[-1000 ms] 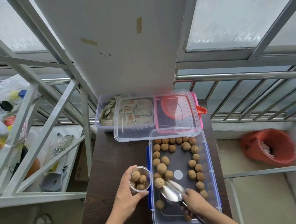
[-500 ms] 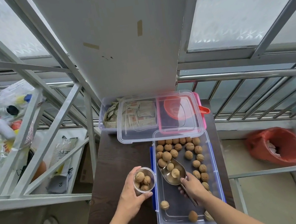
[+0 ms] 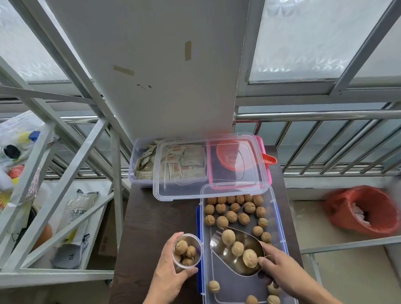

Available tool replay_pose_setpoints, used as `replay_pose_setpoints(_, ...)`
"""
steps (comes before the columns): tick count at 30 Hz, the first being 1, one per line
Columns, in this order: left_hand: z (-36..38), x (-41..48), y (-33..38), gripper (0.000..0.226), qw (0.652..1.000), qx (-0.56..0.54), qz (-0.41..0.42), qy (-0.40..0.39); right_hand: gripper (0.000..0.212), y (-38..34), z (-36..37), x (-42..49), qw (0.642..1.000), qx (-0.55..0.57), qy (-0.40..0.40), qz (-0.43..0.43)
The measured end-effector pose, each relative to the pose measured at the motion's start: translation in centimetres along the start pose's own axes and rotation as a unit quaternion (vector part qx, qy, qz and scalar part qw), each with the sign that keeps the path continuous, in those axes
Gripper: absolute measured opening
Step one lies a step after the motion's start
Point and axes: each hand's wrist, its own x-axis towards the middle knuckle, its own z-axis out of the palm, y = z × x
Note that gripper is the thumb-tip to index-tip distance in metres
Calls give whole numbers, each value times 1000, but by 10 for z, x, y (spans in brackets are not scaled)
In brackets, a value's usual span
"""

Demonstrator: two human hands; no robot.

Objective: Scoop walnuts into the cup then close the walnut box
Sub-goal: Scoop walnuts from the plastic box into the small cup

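Observation:
A clear walnut box (image 3: 280, 220) with blue clips lies open on a dark table (image 3: 148, 228), with loose walnuts (image 3: 234, 208) mostly at its far end. My right hand (image 3: 284, 272) grips a metal scoop (image 3: 226, 255) raised over the box, with three walnuts in it. My left hand (image 3: 165, 279) holds a small clear cup (image 3: 186, 251) just left of the box, with several walnuts inside. The box's clear lid (image 3: 186, 188) rests across the far containers.
Under the lid sit a clear tub of paper sachets (image 3: 143, 161) and a pink-rimmed box with an orange scoop (image 3: 269, 159). A red bin (image 3: 364, 212) stands on the floor to the right. A metal rack (image 3: 40, 177) with clutter is on the left; a railing (image 3: 346, 115) runs behind.
The scoop pushed forward into the walnuts and came up with three in it, then drew back toward me. The cup stayed in my left hand beside the box.

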Motion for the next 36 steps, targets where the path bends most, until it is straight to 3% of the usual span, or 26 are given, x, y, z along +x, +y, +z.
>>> replay_pose_setpoints(5,0,1,0,99,1000,-18,4,-2,43,-39,-1,-12,988,-143,-24,-59)
replay_pose_setpoints(9,1,-1,-2,94,999,-52,13,-3,33,-73,12,-18,961,-252,8,-116)
replay_pose_setpoints(13,1,-1,-5,93,998,-59,22,1,52,-90,23,-15,916,-369,51,-147)
replay_pose_setpoints(18,1,-4,-5,92,998,-58,16,-2,55,-94,21,-22,906,-389,69,-154)
replay_pose_setpoints(23,2,-4,-5,96,999,-46,6,1,46,-79,7,-26,927,-319,123,-154)
replay_pose_setpoints(27,1,-4,-6,96,1000,-29,-1,0,46,-41,1,-10,933,-323,136,-86)
replay_pose_setpoints(32,0,-4,-5,95,1000,-16,-10,-4,14,1,13,6,928,-365,-26,66)
replay_pose_setpoints(36,0,-3,-5,95,1000,-11,-8,-3,23,26,40,18,932,-344,-54,96)
